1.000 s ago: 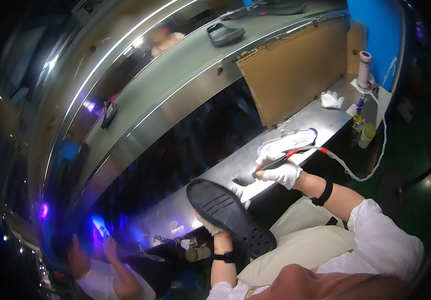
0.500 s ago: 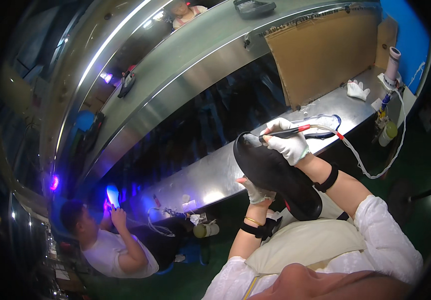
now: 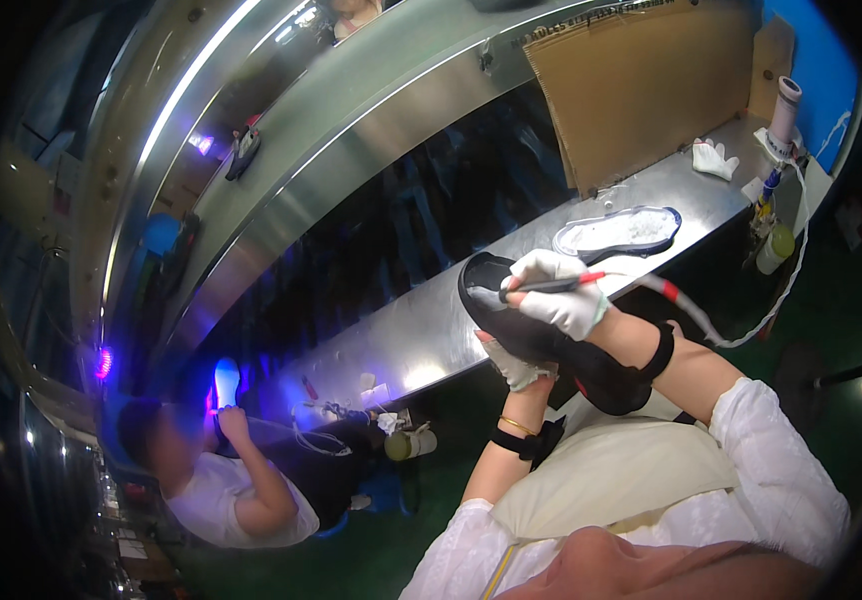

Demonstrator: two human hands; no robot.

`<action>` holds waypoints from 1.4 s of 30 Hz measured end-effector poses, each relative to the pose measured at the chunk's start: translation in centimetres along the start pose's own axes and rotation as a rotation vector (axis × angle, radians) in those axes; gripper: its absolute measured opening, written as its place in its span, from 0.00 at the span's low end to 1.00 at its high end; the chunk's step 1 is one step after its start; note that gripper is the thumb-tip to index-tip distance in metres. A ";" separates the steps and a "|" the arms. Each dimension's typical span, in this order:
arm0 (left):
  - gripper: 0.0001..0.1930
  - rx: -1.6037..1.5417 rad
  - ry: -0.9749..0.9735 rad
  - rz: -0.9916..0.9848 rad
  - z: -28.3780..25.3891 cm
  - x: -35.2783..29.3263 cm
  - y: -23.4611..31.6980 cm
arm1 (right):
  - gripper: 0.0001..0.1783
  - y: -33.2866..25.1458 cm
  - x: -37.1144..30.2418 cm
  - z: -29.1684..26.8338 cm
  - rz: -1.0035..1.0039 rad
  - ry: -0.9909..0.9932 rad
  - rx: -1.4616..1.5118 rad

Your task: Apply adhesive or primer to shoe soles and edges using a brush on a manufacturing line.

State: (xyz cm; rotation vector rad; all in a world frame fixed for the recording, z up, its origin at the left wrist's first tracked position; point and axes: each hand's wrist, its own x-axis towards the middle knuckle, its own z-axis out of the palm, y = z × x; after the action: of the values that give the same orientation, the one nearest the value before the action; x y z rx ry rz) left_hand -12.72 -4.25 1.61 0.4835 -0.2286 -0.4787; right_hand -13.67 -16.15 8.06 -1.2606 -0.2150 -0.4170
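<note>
My left hand point(image 3: 517, 366), in a white glove with bare fingertips, grips a black shoe sole point(image 3: 526, 335) from its left side. The sole is tilted over my lap, its hollow far end facing up with a whitish wet patch inside. My right hand point(image 3: 569, 308), gloved alike, pinches a black pen-like brush point(image 3: 555, 285) with a red rear end. The brush tip rests at the whitish patch inside the sole's rim. From its back runs a pale tube point(image 3: 686, 305) with a red band. Another dark-rimmed sole with a white inside point(image 3: 617, 232) lies on the bench just beyond.
A metal bench point(image 3: 401, 335) runs across in front. Upright cardboard point(image 3: 651, 105) stands behind it. At right are a white glove point(image 3: 714, 159), a pale cylinder point(image 3: 785, 112) and a greenish jar point(image 3: 775, 250). A co-worker point(image 3: 241, 485) sits at left, holding a blue-lit sole point(image 3: 225, 384).
The sole has turned and tilted, showing more of its hollow. My right hand and the brush have moved slightly left and down along the inside, uncovering the sole on the bench.
</note>
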 end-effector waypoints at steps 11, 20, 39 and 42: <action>0.39 -0.018 0.217 -0.033 -1.3 0.3 0.5 | 0.09 -0.5 -1.2 -0.9 -0.022 -0.167 -0.102; 0.42 0.118 0.283 0.034 -1.5 0.7 2.2 | 0.12 -0.6 -2.3 -0.7 -0.278 -0.265 -0.438; 0.47 0.014 0.169 -0.097 -2.3 1.7 5.2 | 0.07 0.8 -5.7 -0.7 -0.186 -0.213 -0.267; 0.50 -0.034 0.078 -0.183 -2.3 1.5 5.3 | 0.07 0.7 -6.6 -0.9 -0.022 -0.125 -0.291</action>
State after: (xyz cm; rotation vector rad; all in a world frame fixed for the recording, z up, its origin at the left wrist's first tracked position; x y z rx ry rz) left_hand -8.65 0.05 2.35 0.4910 -0.1013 -0.6401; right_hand -19.39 -15.65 4.65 -1.5738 -0.2814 -0.3983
